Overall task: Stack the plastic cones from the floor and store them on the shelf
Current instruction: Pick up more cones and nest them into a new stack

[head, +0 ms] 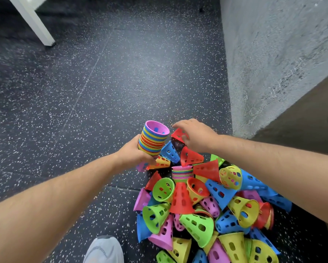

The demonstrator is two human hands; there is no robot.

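My left hand (134, 155) grips a tall nested stack of coloured cones (153, 141), wide ends up, with a purple one on top. My right hand (195, 134) reaches over the far end of the pile. Its fingers curve over a red cone (179, 134) lying there, and the thumb is against that cone's side. A large heap of loose perforated cones (206, 211) in red, blue, green, yellow and purple covers the floor at lower right. A second, shorter nested stack (182, 172) stands in the heap. No shelf is recognisable in view.
The dark speckled rubber floor (102, 92) stretches ahead and to the left. A rough grey wall (273, 54) rises on the right, with a brown surface (301, 126) beside it. A white post (36, 23) stands at the far left. My grey shoe (104, 249) is at the bottom.
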